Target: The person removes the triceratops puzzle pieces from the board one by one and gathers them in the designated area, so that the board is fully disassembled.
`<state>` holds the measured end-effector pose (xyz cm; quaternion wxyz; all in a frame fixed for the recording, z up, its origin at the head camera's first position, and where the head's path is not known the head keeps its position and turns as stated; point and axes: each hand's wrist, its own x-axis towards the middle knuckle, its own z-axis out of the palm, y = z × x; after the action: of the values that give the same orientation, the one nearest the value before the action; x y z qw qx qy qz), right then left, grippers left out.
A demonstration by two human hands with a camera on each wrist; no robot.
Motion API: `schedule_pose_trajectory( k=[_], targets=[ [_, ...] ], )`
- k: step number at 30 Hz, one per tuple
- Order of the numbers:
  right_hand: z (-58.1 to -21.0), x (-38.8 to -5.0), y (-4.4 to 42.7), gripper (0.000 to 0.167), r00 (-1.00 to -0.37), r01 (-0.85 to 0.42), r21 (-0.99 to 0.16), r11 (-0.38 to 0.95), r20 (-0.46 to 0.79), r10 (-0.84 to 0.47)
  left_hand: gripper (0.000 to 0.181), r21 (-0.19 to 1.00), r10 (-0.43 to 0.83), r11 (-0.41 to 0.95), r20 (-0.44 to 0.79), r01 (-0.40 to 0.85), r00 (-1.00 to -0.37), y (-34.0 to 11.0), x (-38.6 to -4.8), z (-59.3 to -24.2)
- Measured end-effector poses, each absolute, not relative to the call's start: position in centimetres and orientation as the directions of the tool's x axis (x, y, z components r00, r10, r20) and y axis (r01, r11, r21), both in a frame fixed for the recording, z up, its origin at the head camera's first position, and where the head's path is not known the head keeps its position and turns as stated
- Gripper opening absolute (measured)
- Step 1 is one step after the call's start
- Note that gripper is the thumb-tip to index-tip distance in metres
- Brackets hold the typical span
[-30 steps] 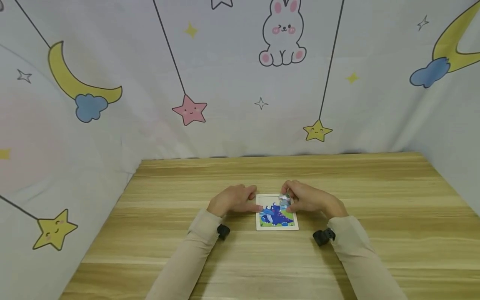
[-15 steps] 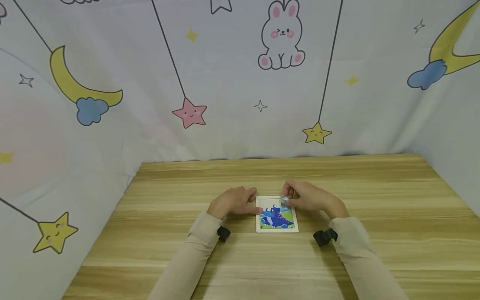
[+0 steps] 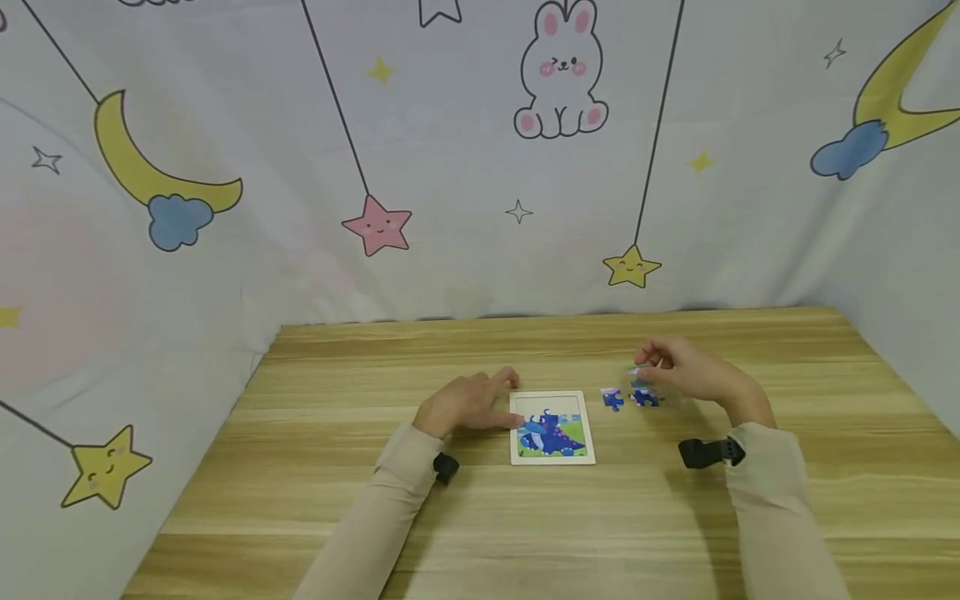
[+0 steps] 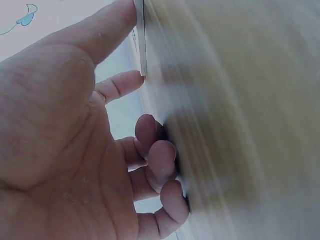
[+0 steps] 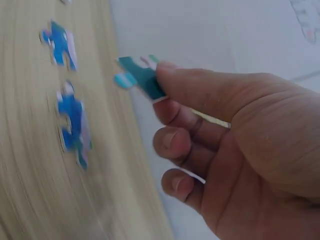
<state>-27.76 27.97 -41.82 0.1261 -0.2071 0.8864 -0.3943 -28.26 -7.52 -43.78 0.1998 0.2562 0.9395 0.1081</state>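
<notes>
A square puzzle board with a white frame lies on the table, its lower part filled with a blue dinosaur picture, its upper part bare. My left hand rests at its left side, thumb on the frame's left edge and forefinger by the upper left corner. Off to the right of the board, my right hand pinches a teal puzzle piece between thumb and forefinger, above the table. Two blue pieces lie below and beside that hand, one nearer the board, the other under the held piece.
The wood-grain table reaches back to a white cloth printed with stars, moons and a rabbit. Each wrist carries a black strapped device, one on the left and one on the right.
My right hand has moved right, away from the board's upper right corner, with the teal piece in its fingers. Two blue pieces it had covered now show. My left hand has stayed nearly still.
</notes>
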Motion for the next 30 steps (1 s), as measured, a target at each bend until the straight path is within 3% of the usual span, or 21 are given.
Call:
schedule_pose_trajectory(
  k=[6,13,24,30],
  targets=[
    [-43.2,-27.7,31.3,0.010,-0.884,-0.260,-0.744,0.616,-0.073,-0.461,0.070,0.285,0.549,0.833,-0.310,0.475,-0.776,-7.6,-28.2,-43.7],
    [-44.3,-27.5,33.1,0.008,-0.885,-0.255,-0.736,0.627,-0.083,-0.458,0.071,0.283,0.542,0.837,-0.318,0.468,-0.778,-7.6,-28.2,-43.7],
    [-44.2,-27.4,33.1,0.012,-0.894,-0.179,-0.718,0.673,-0.167,-0.416,0.072,0.282,0.543,0.837,-0.327,0.468,-0.773,-7.4,-28.3,-43.7],
    [-43.2,-27.5,31.3,0.012,-0.894,-0.198,-0.688,0.699,-0.165,-0.416,0.072,0.281,0.548,0.834,-0.319,0.475,-0.773,-7.5,-28.2,-43.5]
  ],
)
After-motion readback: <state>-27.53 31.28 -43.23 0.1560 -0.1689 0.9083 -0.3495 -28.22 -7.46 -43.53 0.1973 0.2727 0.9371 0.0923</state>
